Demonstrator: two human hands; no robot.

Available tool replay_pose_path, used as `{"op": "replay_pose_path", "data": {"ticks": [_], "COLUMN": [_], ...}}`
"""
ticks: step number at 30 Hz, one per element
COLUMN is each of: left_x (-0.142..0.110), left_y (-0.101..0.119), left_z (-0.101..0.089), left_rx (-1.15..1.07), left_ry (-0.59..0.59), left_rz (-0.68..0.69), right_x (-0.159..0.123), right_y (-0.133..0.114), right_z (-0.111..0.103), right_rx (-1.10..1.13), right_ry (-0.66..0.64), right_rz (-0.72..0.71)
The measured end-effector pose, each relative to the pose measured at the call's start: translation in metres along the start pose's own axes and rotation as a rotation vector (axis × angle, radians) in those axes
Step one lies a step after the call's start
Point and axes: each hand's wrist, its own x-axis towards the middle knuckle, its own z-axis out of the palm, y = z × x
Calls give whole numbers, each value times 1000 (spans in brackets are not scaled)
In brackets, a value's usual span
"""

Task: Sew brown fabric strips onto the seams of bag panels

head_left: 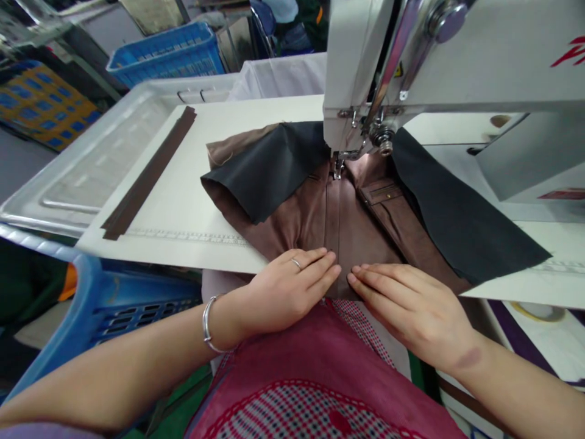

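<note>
A brown leather-like workpiece (365,225) with black panels and a zipped pocket lies on the white sewing table, its front part reaching the table's near edge. A seam strip runs down its middle to the presser foot (337,167) of the sewing machine (457,67). My left hand (292,283) rests on the brown material left of the strip, fingers stretched out and flat. To the right, my right hand (411,299) lies with straight fingers on the same piece. Both thumbs are hidden, so I cannot tell whether they reach underneath.
Dark brown strips (150,174) lie at the table's left, near a printed ruler (187,236). Beyond is a translucent plastic tray (55,201). Blue baskets stand behind (167,55) and at lower left (86,317). A tape roll (539,312) sits at lower right.
</note>
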Motion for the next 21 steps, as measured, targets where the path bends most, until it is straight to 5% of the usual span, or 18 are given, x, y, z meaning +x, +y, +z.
{"op": "replay_pose_path", "data": {"ticks": [6, 11, 13, 21], "left_x": [2, 10, 11, 10], "left_y": [-4, -15, -16, -12], "left_z": [-1, -13, -15, -6], "left_rx": [-176, -610, -667, -501], "left_ry": [58, 178, 202, 113], "left_rz": [-76, -525, -604, -317], "right_x": [6, 14, 15, 19], "right_y": [-8, -13, -12, -14], "right_z": [3, 3, 2, 3], "right_rx": [-17, -8, -5, 12], "right_ry": [10, 44, 55, 26], "right_rz": [54, 45, 27, 73]}}
